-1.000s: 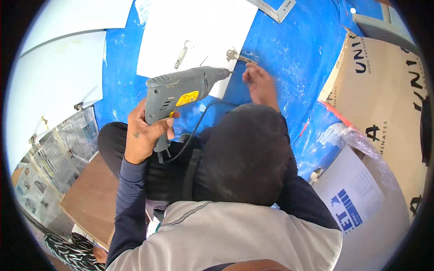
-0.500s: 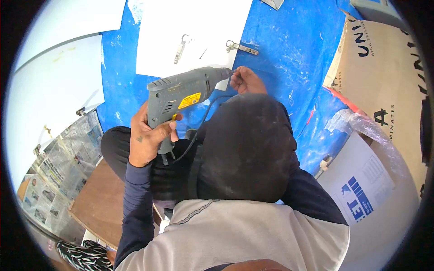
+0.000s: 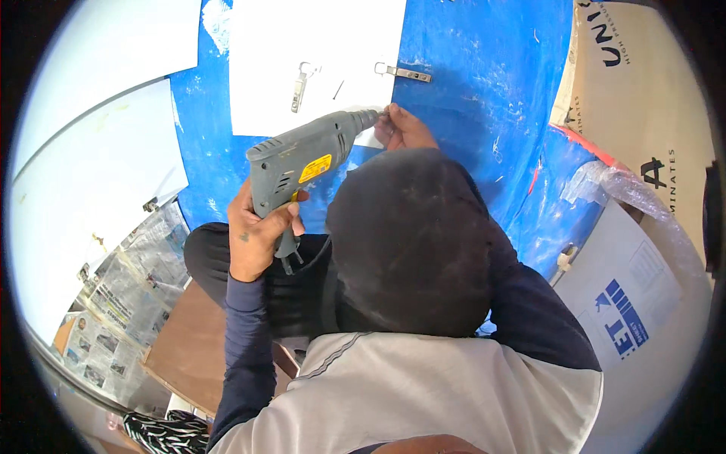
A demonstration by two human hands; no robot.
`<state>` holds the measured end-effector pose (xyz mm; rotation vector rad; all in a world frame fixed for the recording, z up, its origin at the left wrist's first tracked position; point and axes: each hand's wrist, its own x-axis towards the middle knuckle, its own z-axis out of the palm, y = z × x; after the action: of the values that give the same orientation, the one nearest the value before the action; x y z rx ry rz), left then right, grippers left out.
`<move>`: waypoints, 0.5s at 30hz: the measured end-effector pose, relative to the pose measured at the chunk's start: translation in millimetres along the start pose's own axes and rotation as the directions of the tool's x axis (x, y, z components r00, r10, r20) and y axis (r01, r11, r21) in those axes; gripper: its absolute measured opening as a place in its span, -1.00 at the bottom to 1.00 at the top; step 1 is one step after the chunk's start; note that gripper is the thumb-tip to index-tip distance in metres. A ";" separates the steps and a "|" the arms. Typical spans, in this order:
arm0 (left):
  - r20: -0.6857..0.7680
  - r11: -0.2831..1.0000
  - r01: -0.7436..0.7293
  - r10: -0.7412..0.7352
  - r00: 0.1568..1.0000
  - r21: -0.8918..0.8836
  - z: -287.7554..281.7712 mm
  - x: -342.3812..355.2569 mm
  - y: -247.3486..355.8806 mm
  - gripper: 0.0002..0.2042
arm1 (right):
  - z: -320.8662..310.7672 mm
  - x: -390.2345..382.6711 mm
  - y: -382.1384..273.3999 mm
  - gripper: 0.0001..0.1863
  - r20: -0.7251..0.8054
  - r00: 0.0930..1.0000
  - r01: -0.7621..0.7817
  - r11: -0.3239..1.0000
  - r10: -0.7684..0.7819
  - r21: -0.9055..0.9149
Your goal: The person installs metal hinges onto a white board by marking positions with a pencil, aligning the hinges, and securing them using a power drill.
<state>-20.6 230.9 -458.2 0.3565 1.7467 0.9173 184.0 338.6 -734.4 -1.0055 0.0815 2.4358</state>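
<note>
A grey power drill point(image 3: 291, 163) with a yellow label points up and to the right. My left hand point(image 3: 257, 231) is wrapped round its handle, the fingers near the trigger. At the drill's front end, the fingertips of my right hand point(image 3: 404, 129) pinch a small dark drill bit point(image 3: 386, 111) beside the chuck. Past the drill lies a white panel point(image 3: 310, 30). On it rest a metal hinge point(image 3: 299, 89) and a thin dark screw-like piece point(image 3: 338, 89). Another hinge point(image 3: 404, 73) crosses the panel's right edge.
The floor is covered in blue sheeting point(image 3: 469, 91). White panels point(image 3: 98, 144) with hinges stand at left, above newspaper point(image 3: 121, 333) and a brown board point(image 3: 185, 337). Brown printed packaging point(image 3: 628, 83) and a grey-white sheet point(image 3: 620, 295) are at right. Rounded dark cloth point(image 3: 412, 242) hides part of my right forearm.
The view has shifted slightly, so the surroundings sit differently in the picture. My left hand keeps its grip on the drill, and my right fingers stay at its tip, turned a little.
</note>
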 end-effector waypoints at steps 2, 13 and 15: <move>0.004 0.999 -0.011 0.011 1.000 0.033 -0.4 1.5 -2.6 -0.50 | 0.8 4.2 0.5 -0.74 0.007 1.000 -0.013 1.000 0.013 0.023; 0.077 0.795 -0.339 0.350 0.934 0.503 10.5 6.2 2.7 -0.36 | 43.8 22.2 -16.7 -0.80 0.068 0.994 -0.095 0.987 0.087 0.129; 0.058 0.789 -0.332 0.355 0.933 0.516 16.8 9.2 6.4 -0.35 | 54.9 26.6 -13.7 -0.80 -0.008 0.997 -0.074 0.982 0.077 0.176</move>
<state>-10.0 247.7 -461.9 1.0498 1.9943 0.6840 138.9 375.0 -710.7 -0.9575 0.3389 2.4392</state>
